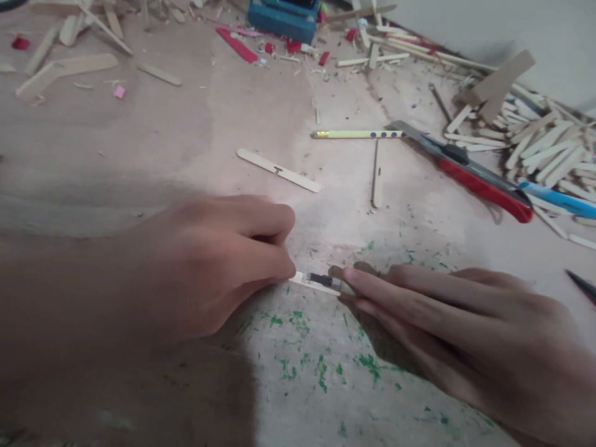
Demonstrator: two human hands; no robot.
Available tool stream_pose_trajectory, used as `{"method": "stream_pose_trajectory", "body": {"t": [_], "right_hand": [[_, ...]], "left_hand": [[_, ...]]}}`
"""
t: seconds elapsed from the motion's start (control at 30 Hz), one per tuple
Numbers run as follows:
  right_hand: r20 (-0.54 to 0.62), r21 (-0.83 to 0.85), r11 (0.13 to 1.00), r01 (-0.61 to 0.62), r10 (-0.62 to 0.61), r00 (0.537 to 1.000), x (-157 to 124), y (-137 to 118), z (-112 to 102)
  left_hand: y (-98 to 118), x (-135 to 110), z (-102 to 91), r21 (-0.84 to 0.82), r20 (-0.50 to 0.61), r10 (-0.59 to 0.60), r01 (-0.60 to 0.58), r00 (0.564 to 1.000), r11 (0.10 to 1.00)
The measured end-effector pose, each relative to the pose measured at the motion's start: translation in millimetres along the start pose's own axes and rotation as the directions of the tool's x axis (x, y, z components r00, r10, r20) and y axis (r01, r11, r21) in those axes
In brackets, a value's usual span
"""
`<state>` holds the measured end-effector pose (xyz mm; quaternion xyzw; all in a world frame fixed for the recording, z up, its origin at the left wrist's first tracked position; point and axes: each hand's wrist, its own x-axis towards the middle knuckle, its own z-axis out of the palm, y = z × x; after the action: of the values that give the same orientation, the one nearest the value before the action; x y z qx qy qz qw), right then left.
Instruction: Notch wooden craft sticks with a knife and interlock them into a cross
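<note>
My left hand point(205, 267) is curled, fingertips pressing down one end of a pale wooden stick point(316, 284) lying flat on the board. My right hand point(456, 323) comes in from the right, fingers closed around a small tool whose dark blade tip point(321, 279) rests on the stick between both hands. Most of the tool is hidden under my fingers. The stick's left end is covered by my left hand.
A notched wooden stick point(278, 170) and a thin stick point(376, 177) lie just beyond. A red utility knife point(470, 174), a yellow dotted pencil point(358, 133) and a pile of sticks point(549, 149) are at the right. A blue box point(283, 18) stands at the back. Green paint flecks point(321, 366) mark the near board.
</note>
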<state>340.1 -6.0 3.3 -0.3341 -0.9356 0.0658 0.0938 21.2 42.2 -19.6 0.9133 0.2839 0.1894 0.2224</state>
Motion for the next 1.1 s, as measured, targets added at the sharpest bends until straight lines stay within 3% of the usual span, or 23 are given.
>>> {"method": "stream_pose_trajectory", "body": {"t": [0.23,0.33,0.4,0.53,0.63,0.77,0.93,1.1], "right_hand": [[-0.066,0.043,0.999,-0.018,0.021,0.998,2,3,-1],[0.005,0.099,0.995,-0.009,0.008,1.000,1,9,-7],[0.036,0.064,0.998,0.003,-0.006,0.999,1,12,-11],[-0.015,-0.074,0.997,-0.028,0.027,1.000,-2,11,-12],[-0.027,-0.085,0.995,-0.045,0.043,0.999,-3,7,-7],[-0.053,-0.032,0.997,-0.072,0.070,0.996,0,4,-2],[-0.097,0.154,0.982,-0.110,0.126,0.987,4,5,-4],[-0.020,0.152,0.987,-0.045,0.049,0.999,4,6,-5]], "left_hand": [[-1,2,1.9,0.004,-0.020,0.019,-0.019,1.000,1.000],[-1,3,2.7,0.009,-0.005,0.015,-0.015,1.000,1.000],[-1,3,2.2,0.010,0.000,0.020,-0.020,1.000,1.000],[-1,1,0.4,0.013,-0.007,0.022,-0.022,1.000,1.000],[0,0,0.2,0.016,-0.017,0.020,-0.020,1.000,1.000],[0,0,1.5,0.028,-0.022,0.010,-0.009,1.000,1.000],[-2,3,2.0,0.015,-0.018,0.042,-0.042,0.999,0.999],[-2,4,1.2,0.018,-0.018,0.056,-0.056,0.998,0.998]]}}
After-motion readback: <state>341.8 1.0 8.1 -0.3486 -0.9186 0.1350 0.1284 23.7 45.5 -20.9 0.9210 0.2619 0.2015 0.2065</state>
